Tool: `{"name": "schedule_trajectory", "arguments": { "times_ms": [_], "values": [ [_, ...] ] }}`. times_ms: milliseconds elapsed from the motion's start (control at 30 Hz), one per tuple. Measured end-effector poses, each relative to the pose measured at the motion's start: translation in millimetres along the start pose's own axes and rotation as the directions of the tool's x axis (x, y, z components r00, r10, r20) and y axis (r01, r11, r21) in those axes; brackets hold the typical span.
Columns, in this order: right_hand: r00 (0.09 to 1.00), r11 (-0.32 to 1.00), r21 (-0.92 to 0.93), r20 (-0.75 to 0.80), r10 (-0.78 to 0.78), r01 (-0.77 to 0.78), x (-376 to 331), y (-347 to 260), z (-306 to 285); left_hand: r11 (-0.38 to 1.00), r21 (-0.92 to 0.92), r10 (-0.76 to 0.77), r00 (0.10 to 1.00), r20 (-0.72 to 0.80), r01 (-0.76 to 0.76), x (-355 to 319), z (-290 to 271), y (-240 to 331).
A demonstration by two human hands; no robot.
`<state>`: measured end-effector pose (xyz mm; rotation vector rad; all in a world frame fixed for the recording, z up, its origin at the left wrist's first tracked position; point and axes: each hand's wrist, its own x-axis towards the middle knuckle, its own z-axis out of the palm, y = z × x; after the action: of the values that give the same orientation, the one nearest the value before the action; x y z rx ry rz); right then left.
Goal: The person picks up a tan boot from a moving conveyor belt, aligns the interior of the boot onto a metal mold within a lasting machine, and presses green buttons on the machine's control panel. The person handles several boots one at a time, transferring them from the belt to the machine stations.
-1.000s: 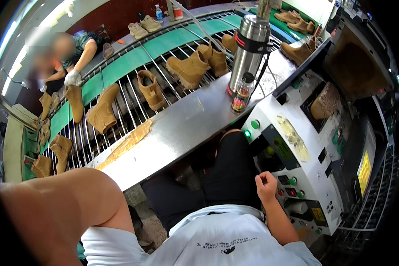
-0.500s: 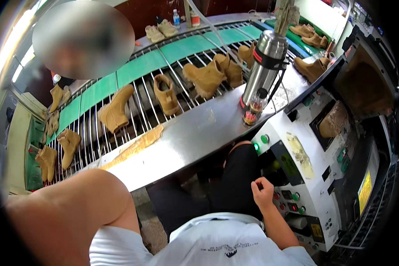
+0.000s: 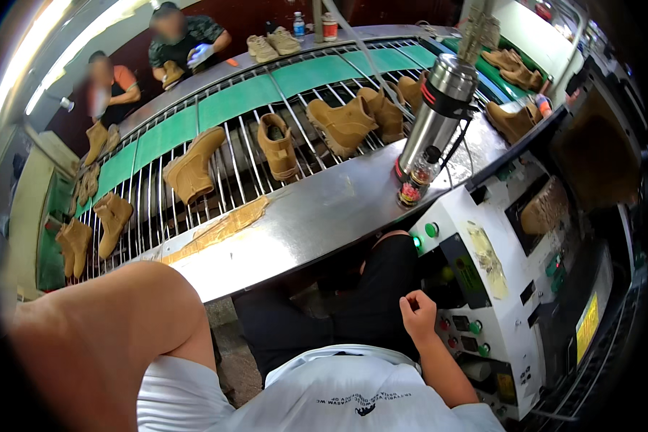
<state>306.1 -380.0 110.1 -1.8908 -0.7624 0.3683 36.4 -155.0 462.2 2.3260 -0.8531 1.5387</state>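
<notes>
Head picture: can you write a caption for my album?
The right hand, loosely curled, beside a white machine; brown boots on metal bars.

A: What is worn?
B: A pale T-shirt [image 3: 317, 381] with short sleeves [image 3: 176, 394], plus dark lettering [image 3: 363, 398] and a small animal-like print [image 3: 366, 410] in front.
A: Lower down?
B: Black bottoms [image 3: 371, 309], probably shorts; shadow hides the hem. The right hand [image 3: 418, 315] is bare.

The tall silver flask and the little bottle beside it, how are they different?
The silver flask is taller and wider; the little bottle is short and slim. The silver flask has a shiny metal body, while the little bottle looks see-through, with a colourful label. Both stand close together on the metal counter.
</notes>
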Motion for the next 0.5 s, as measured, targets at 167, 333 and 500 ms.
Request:
{"name": "schedule_trajectory", "arguments": {
  "times_ms": [167, 333, 500],
  "values": [
    [0.973, 0.982, -0.083, -0.144, -0.181, 0.170, 24, -5, -14, 1.000, -0.004, -0.030, 0.998, 0.047, 0.031, 2, 5, -21],
    [0.796, 0.910, -0.354, -0.477, -0.373, 0.215, 87, -26, -97, 1.000, -0.026, -0.014, 0.999, 0.039, 0.015, -3, 18, -39],
    [0.564, 0.764, -0.577, -0.747, -0.351, -0.289, 194, -13, -244, 1.000, 0.005, 0.006, 1.000, 0.022, -0.006, 7, 28, -37]
  ]
}}
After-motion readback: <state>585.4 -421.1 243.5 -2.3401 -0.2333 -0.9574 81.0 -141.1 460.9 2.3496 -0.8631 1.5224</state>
